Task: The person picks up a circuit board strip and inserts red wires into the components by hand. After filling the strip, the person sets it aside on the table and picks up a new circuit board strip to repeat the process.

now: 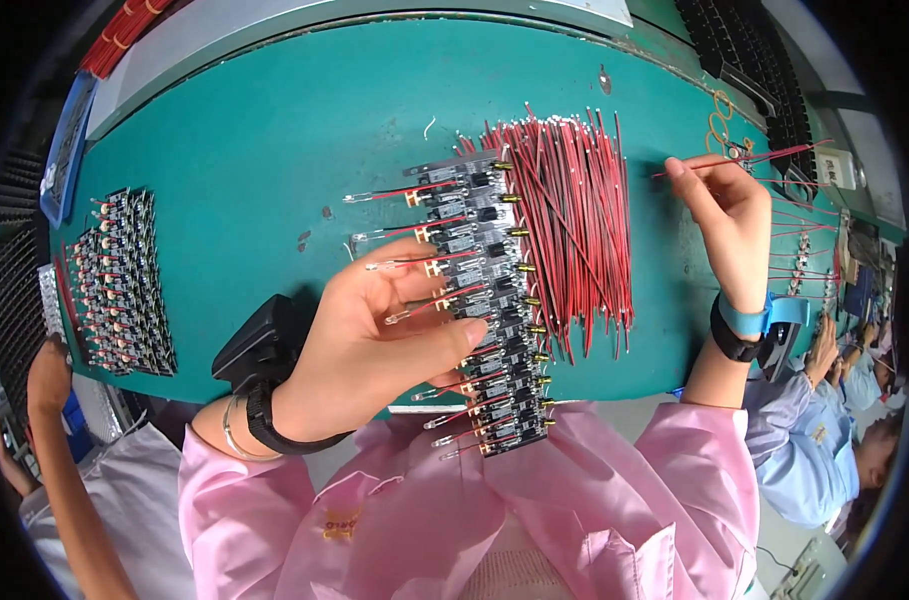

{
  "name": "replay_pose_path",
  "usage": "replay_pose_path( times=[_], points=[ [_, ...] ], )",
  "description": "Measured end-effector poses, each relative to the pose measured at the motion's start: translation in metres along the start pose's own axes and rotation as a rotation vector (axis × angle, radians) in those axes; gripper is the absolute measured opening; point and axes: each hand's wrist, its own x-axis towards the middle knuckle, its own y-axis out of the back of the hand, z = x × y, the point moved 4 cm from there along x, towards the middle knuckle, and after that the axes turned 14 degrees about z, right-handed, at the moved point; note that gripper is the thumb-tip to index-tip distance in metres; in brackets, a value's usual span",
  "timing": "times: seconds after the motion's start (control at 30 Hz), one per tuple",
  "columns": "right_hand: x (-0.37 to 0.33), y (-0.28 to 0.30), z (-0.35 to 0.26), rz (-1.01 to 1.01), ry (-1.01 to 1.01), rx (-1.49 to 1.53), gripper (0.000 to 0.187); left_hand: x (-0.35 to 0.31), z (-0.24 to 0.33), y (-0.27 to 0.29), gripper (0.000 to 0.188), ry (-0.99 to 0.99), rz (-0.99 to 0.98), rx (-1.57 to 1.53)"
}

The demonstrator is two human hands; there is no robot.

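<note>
Your left hand (349, 340) held the strip of circuit boards (489, 290) out in front of your chest, over the near side of the green table mat (274, 130). The thumb lay pressed on top of the boards while the fingers curled in at the left edge and underneath, partly hidden, so the strip was clamped between them. It slanted from the upper left down to the lower right. Thin red leads (436, 187) stuck out along its left side, and small brass-coloured connectors (515, 198) lined the right.

Your right hand (732, 225) was raised well apart from the strip, thumb and forefinger pinching a red wire (794, 150) close to one end, with the rest trailing off to the right. (How the other fingers were curled behind, I cannot tell.)

Between your two hands lay the pile of red and black wires (579, 240), spread roughly parallel, its left side just beside the strip in this view. Farther left on the mat, more circuit boards (124, 285) lay in rows, near a co-worker's hand (49, 375) at the table's left edge.
</note>
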Motion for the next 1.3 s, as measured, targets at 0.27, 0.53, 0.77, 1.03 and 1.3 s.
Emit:
replay_pose_path(
  times=[0.27,0.53,0.77,1.03,1.3],
  points=[
    [-0.062,-0.027,-0.071,-0.072,0.138,0.542,0.003,-0.002,-0.009,-0.004,0.037,0.053,-0.073,0.046],
    [-0.066,-0.034,-0.073,-0.105,0.109,0.573,0.005,-0.006,-0.011,-0.009,0.036,0.101,-0.116,0.13],
    [-0.065,-0.039,-0.067,-0.089,0.103,0.617,0.005,-0.008,-0.014,-0.009,0.034,0.076,-0.151,0.114],
    [-0.065,-0.038,-0.067,-0.095,0.1,0.592,0.005,-0.007,-0.011,-0.01,0.032,0.076,-0.167,0.078],
    [-0.067,-0.036,-0.069,-0.096,0.102,0.529,0.006,-0.006,-0.013,-0.01,0.031,0.035,-0.163,0.067]
  ],
)
